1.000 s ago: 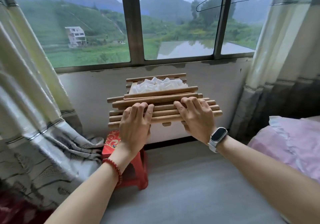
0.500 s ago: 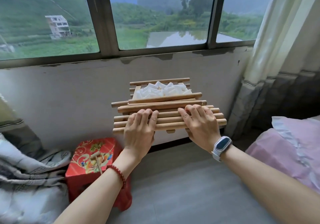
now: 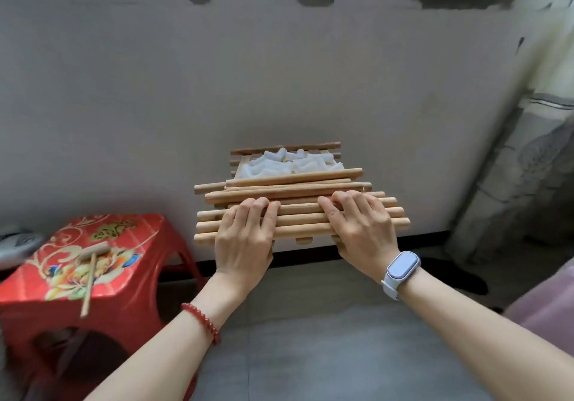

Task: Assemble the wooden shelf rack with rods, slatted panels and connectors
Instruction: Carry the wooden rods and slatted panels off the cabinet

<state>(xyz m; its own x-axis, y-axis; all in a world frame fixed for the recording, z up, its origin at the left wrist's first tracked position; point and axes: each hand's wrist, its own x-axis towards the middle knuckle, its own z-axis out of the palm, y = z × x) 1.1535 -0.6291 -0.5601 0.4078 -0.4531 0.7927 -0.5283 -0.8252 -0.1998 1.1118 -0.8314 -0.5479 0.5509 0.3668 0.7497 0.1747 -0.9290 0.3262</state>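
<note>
Left hand (image 3: 245,239), right hand (image 3: 362,228) (palms down) gripping rods (image 3: 298,217)

I held the whole kit as one stack in front of the wall. At the bottom lay the slatted panels (image 3: 284,152), flat and level, their far slats showing behind the load. Across them the pale wooden rods (image 3: 298,219) lay side by side, running left to right, with a few more piled loosely on top. Behind the rods sat a heap of white plastic connectors (image 3: 289,163), jumbled together on the panels at the far side of the stack.
</note>
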